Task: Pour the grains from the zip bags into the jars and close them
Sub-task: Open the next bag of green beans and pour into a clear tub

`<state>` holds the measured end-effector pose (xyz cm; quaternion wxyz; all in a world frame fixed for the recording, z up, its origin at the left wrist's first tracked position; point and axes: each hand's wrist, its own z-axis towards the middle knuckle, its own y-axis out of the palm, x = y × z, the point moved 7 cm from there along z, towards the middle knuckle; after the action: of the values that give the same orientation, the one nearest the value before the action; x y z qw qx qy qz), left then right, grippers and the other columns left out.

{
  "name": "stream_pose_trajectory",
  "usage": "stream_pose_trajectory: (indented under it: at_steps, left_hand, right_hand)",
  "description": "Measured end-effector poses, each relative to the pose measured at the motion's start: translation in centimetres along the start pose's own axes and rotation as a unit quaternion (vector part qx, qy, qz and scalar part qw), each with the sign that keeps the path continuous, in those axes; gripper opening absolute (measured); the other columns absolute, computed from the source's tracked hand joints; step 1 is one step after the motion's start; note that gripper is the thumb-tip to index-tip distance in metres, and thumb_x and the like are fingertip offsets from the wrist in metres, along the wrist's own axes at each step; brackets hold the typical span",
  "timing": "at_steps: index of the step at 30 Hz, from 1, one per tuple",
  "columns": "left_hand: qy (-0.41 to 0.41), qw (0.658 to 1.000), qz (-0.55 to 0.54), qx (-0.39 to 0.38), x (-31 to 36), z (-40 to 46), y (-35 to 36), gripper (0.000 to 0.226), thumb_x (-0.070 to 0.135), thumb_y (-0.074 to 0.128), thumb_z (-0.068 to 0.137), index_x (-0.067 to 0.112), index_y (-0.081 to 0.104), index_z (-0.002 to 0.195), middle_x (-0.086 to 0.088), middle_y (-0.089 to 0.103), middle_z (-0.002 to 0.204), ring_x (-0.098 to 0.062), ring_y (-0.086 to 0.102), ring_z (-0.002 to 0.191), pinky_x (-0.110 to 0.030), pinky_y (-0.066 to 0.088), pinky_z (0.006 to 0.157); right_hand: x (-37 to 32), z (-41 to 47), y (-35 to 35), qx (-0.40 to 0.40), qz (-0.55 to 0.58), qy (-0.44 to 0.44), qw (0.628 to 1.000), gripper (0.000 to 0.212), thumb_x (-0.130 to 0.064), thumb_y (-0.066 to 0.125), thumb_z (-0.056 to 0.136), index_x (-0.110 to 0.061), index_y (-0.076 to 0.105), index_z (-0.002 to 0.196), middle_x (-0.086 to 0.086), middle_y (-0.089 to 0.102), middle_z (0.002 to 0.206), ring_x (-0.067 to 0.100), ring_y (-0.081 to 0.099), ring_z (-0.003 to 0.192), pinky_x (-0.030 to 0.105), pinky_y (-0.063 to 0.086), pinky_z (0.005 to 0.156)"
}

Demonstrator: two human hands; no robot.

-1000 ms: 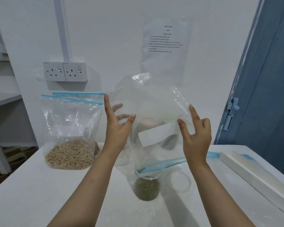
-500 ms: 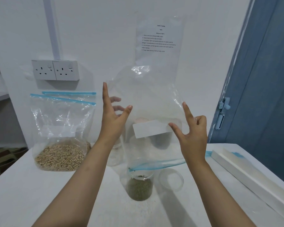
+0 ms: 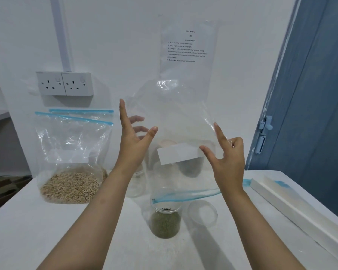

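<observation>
An empty clear zip bag (image 3: 176, 117) with a white label hangs upside down, its blue zip mouth at the rim of an open jar (image 3: 165, 223) partly filled with green grains. My left hand (image 3: 134, 145) holds the bag's left side, thumb in front and fingers behind the plastic. On the right edge, my right hand (image 3: 228, 162) pinches the bag beside the label, index finger raised. The jar's clear lid (image 3: 202, 213) lies on the table just right of the jar. A zip bag of beige grains (image 3: 70, 152) stands at the left, another bag behind it.
Behind the held bag stand an empty jar (image 3: 137, 184) and two more jars, blurred through the plastic. A long white box (image 3: 300, 215) lies along the white table's (image 3: 47, 230) right edge. Wall sockets (image 3: 64, 83) and a blue door (image 3: 310, 94) are beyond.
Both hands keep the bag over the green-grain jar with almost the same hold. My head view has shifted a little to the right.
</observation>
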<state>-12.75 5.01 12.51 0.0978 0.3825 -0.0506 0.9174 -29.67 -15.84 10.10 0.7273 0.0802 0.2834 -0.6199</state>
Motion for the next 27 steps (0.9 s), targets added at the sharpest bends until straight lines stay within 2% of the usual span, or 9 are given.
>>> stream_pose_trajectory:
  at_steps: [4, 8, 10, 11, 13, 15, 18, 22, 27]
  left_hand:
    - [0.021, 1.0, 0.018, -0.003, -0.4, -2.7, 0.2, 0.101, 0.031, 0.069, 0.089, 0.071, -0.012, 0.134, 0.005, 0.035, 0.138, -0.011, 0.052, 0.116, -0.036, 0.048, 0.099]
    - [-0.016, 0.999, 0.025, -0.031, -2.9, -6.5, 0.6, 0.097, 0.054, 0.064, 0.085, 0.07, -0.016, 0.136, 0.006, 0.018, 0.154, -0.014, 0.032, 0.142, -0.05, 0.035, 0.114]
    - [-0.021, 0.996, 0.024, -0.083, -3.7, -8.0, 1.4, 0.094, 0.045, 0.064, 0.09, 0.071, -0.013, 0.136, 0.01, 0.012, 0.16, -0.008, 0.021, 0.147, -0.052, 0.028, 0.118]
    - [-0.021, 0.994, 0.032, -0.103, -3.9, -8.5, 1.8, 0.093, 0.036, 0.064, 0.092, 0.072, -0.01, 0.136, 0.014, 0.014, 0.159, -0.005, 0.024, 0.145, -0.051, 0.03, 0.117]
    - [-0.019, 0.992, 0.05, -0.116, -4.2, -9.0, 2.1, 0.092, 0.022, 0.062, 0.095, 0.069, -0.003, 0.14, 0.016, 0.029, 0.151, -0.007, 0.045, 0.131, -0.048, 0.043, 0.108]
    - [-0.026, 0.991, 0.058, -0.117, -4.5, -8.8, 2.0, 0.089, 0.017, 0.061, 0.095, 0.065, 0.004, 0.144, 0.019, 0.036, 0.141, -0.009, 0.055, 0.117, -0.043, 0.051, 0.1]
    - [-0.036, 0.99, 0.058, -0.124, -4.7, -8.1, 2.1, 0.086, 0.015, 0.061, 0.096, 0.061, 0.008, 0.146, 0.02, 0.037, 0.138, -0.016, 0.06, 0.11, -0.04, 0.052, 0.097]
    - [-0.041, 0.989, 0.051, -0.134, -4.6, -7.8, 2.1, 0.086, 0.014, 0.061, 0.096, 0.06, 0.009, 0.147, 0.029, 0.037, 0.133, -0.012, 0.062, 0.1, -0.042, 0.052, 0.096]
    - [-0.043, 0.988, 0.056, -0.136, -4.8, -7.9, 2.2, 0.086, 0.013, 0.061, 0.095, 0.058, 0.011, 0.148, 0.023, 0.039, 0.134, -0.011, 0.062, 0.098, -0.044, 0.052, 0.096]
  right_hand:
    - [-0.1, -0.8, 0.0, 0.008, -0.008, -0.011, 1.0, 0.072, -0.036, 0.076, 0.085, -0.049, 0.036, 0.143, 0.001, 0.034, 0.093, 0.009, 0.039, 0.078, -0.001, 0.036, 0.072]
    - [0.4, -1.6, -0.3, 0.018, 0.005, -0.001, 1.0, 0.073, -0.034, 0.075, 0.086, -0.051, 0.033, 0.143, 0.003, 0.036, 0.093, 0.005, 0.041, 0.083, -0.001, 0.036, 0.073]
    - [0.5, -1.7, -0.4, 0.021, 0.007, 0.001, 1.0, 0.073, -0.034, 0.075, 0.086, -0.052, 0.032, 0.143, 0.003, 0.037, 0.093, 0.005, 0.041, 0.082, -0.002, 0.035, 0.074]
    - [0.5, -1.6, -0.4, 0.022, 0.009, 0.003, 1.0, 0.073, -0.034, 0.075, 0.086, -0.051, 0.033, 0.143, 0.002, 0.036, 0.092, 0.005, 0.042, 0.082, -0.001, 0.035, 0.074]
    - [0.5, -1.6, -0.4, 0.018, 0.016, 0.0, 1.0, 0.071, -0.033, 0.075, 0.086, -0.048, 0.035, 0.143, -0.001, 0.034, 0.091, 0.006, 0.041, 0.079, 0.0, 0.035, 0.074]
    - [0.4, -1.6, -0.4, 0.019, 0.016, -0.006, 1.0, 0.07, -0.032, 0.075, 0.086, -0.046, 0.037, 0.143, -0.002, 0.032, 0.09, 0.006, 0.041, 0.079, 0.0, 0.035, 0.074]
    - [0.4, -1.5, -0.6, 0.02, 0.023, -0.007, 1.0, 0.069, -0.029, 0.076, 0.086, -0.043, 0.039, 0.143, -0.002, 0.031, 0.091, 0.005, 0.04, 0.079, 0.0, 0.035, 0.075]
    - [0.6, -1.4, -0.9, 0.025, 0.02, -0.004, 0.999, 0.07, -0.028, 0.076, 0.086, -0.042, 0.038, 0.143, 0.002, 0.033, 0.091, 0.0, 0.04, 0.079, 0.0, 0.035, 0.076]
    - [0.8, -1.8, -0.8, 0.018, 0.017, 0.0, 1.0, 0.073, -0.027, 0.077, 0.085, -0.04, 0.036, 0.145, 0.004, 0.035, 0.091, -0.004, 0.04, 0.079, -0.002, 0.034, 0.076]
